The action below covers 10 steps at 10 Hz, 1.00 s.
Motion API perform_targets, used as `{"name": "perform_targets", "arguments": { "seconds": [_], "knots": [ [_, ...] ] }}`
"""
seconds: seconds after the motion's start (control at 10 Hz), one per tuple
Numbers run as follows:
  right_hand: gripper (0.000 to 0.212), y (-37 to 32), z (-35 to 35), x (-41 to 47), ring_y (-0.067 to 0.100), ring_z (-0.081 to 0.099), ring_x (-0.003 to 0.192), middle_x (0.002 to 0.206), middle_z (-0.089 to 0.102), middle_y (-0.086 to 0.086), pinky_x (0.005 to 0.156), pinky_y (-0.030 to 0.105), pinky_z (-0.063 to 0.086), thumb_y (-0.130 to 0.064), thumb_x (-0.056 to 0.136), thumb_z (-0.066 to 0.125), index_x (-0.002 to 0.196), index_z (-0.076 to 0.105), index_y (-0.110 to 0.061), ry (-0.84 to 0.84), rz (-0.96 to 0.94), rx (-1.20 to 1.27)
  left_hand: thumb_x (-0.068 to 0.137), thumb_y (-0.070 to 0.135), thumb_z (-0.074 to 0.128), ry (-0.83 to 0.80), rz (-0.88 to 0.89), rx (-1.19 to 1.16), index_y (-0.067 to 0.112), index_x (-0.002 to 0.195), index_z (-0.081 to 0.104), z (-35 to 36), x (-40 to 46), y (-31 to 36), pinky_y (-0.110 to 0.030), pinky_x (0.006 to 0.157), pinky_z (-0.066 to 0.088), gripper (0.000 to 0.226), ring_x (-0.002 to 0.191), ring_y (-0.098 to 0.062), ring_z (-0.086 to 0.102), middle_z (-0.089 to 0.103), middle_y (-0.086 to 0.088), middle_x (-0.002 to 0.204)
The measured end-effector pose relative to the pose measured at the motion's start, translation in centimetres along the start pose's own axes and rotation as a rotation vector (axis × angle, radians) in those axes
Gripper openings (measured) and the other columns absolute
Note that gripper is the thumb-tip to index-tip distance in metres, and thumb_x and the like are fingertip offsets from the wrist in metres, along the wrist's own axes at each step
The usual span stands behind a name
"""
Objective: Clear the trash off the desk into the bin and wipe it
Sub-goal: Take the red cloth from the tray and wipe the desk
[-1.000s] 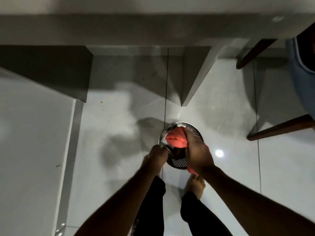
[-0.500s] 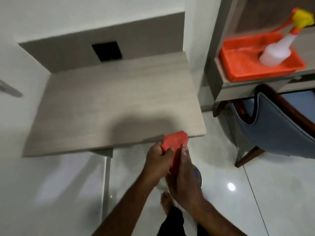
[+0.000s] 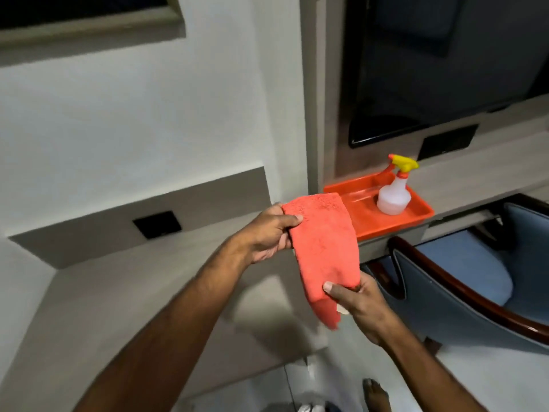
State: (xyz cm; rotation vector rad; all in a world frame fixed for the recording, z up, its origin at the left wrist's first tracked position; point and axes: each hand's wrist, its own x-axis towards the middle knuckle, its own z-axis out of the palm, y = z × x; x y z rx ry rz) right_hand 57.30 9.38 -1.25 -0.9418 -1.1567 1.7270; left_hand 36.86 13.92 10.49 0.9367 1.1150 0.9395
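While a red cloth [image 3: 323, 248] is held up between both hands, its upper corner is pinched by the left hand [image 3: 267, 233], thumb on the front face and fingers curled behind. Its lower part is gripped by the right hand [image 3: 356, 304], thumb pressed on the fabric, and a loose tail is left hanging below that grip. The cloth is kept in the air above the near right end of the pale wooden worktop [image 3: 142, 292], which lies beneath and to the left of the hands. Just beyond the left hand, an orange tray [image 3: 371, 218] is seen on a shelf, with a white spray bottle [image 3: 393, 194] standing upright in it. A blue chair [image 3: 463, 292] is placed to the right of the right hand.
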Motion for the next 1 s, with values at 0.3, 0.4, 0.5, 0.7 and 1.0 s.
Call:
{"name": "perform_targets", "arguments": {
  "seconds": [0.3,0.4,0.5,0.7,1.0],
  "knots": [
    [0.013,-3.1,-10.5,13.7,0.029,0.070,0.078,0.081,0.074,0.007,0.074,0.047,0.058,-0.017,0.080,0.078,0.088,0.070,-0.011,0.488,0.050,-0.406,0.087,0.007,0.067,0.419,-0.063,0.412,0.015,0.097,0.060,2.9,22.5,-1.4,-0.026,0.052,0.049,0.014,0.062,-0.018,0.060,0.062,-0.004,0.080],
    [0.021,-3.1,-13.2,19.5,0.032,0.067,0.083,0.086,0.072,0.011,0.075,0.041,0.054,-0.024,0.078,0.079,0.090,0.068,-0.011,0.553,0.111,-0.606,0.079,0.022,0.072,0.610,-0.036,0.639,0.015,0.110,0.068,3.2,28.1,-2.9,-0.024,0.074,0.048,0.032,0.090,-0.024,0.068,0.073,-0.005,0.097],
    [0.028,-2.2,-14.7,24.7,0.036,0.066,0.093,0.096,0.072,0.016,0.075,0.033,0.044,-0.025,0.080,0.075,0.098,0.067,-0.005,0.524,0.197,-0.754,0.082,0.029,0.068,0.738,0.010,0.828,0.015,0.099,0.069,3.1,31.8,-4.5,-0.029,0.078,0.056,0.021,0.091,-0.027,0.070,0.076,-0.007,0.097],
    [0.020,0.7,-15.0,30.7,0.027,0.064,0.062,0.069,0.068,0.010,0.051,0.022,0.042,-0.020,0.084,0.068,0.071,0.067,-0.006,0.379,0.358,-0.793,0.088,0.028,0.064,0.642,0.027,1.050,0.004,0.113,0.063,3.3,34.6,-7.0,-0.039,0.089,0.057,0.035,0.098,-0.032,0.068,0.072,-0.016,0.107],
    [0.082,0.6,-12.1,29.8,0.042,0.052,0.121,0.136,0.047,0.024,0.097,0.050,0.048,-0.030,0.083,0.067,0.146,0.026,0.000,0.483,0.490,-1.184,0.097,0.019,0.050,0.726,0.169,1.265,0.005,0.125,0.063,-3.0,24.2,-6.8,-0.038,0.099,0.051,0.034,0.112,-0.033,0.065,0.070,-0.017,0.122]
  ]
}}
